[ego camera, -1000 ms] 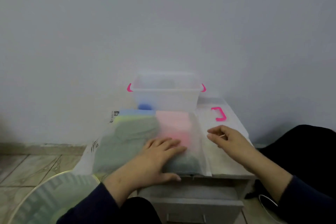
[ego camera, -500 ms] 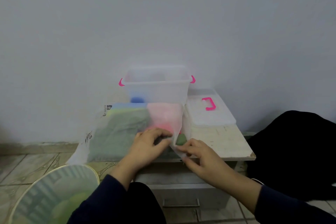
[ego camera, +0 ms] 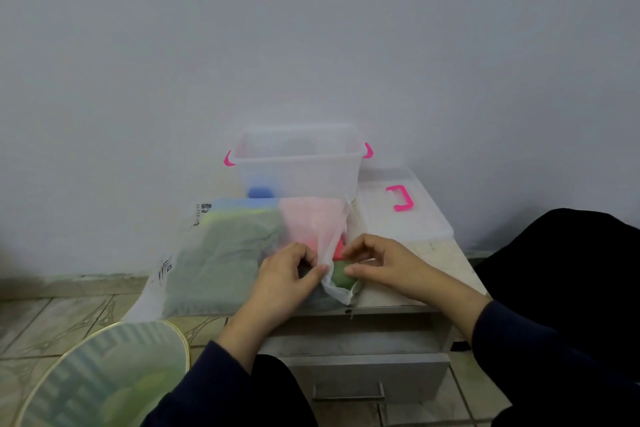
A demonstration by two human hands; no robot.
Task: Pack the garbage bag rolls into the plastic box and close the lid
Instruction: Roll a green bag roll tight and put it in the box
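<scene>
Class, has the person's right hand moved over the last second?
Yes. The right hand moved left, away from the lid's pink handle, to the packet's open end.

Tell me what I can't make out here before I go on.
- Roll count, head view: frosted bag blurs them.
- Box contents: cloudy wall shows only a blue blur.
- Green roll: largely behind left hand and right hand.
- Bag print: too small.

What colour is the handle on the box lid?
Bright pink. The handle on the lid shows clearly in the head view.
</scene>
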